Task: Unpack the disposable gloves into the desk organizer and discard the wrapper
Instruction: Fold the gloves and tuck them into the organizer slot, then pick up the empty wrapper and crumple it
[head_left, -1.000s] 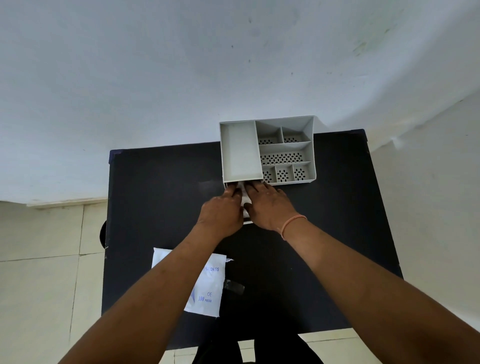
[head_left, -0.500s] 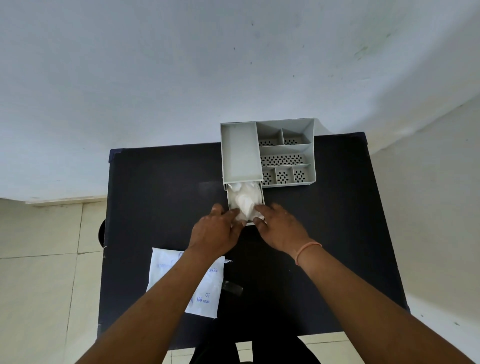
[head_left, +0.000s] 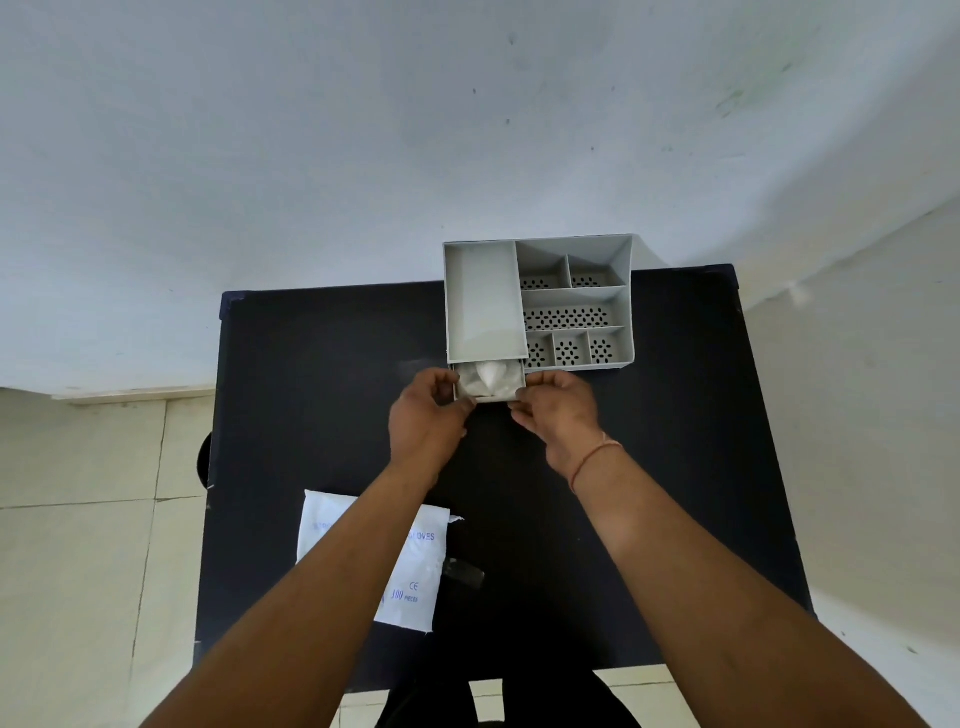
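A grey desk organizer (head_left: 631, 312) stands at the far edge of a black table (head_left: 311, 395). Its small drawer (head_left: 491, 399) sticks out a little from under the long left compartment. Crumpled clear disposable gloves (head_left: 488, 376) lie inside the drawer. My left hand (head_left: 423, 415) grips the drawer's front left corner, and my right hand (head_left: 558, 410) grips its front right corner. The white wrapper (head_left: 415, 587), printed in blue, lies flat near the table's front left, partly hidden under my left forearm.
A small dark object (head_left: 465, 571) lies on the table just right of the wrapper. A pale wall rises behind the table. Tiled floor (head_left: 93, 545) shows on the left, and the table's edges are close on every side.
My hands lifted off the gloves and moved to the drawer's front corners. The drawer now sticks out less than half a second ago, having slid in toward the organizer.
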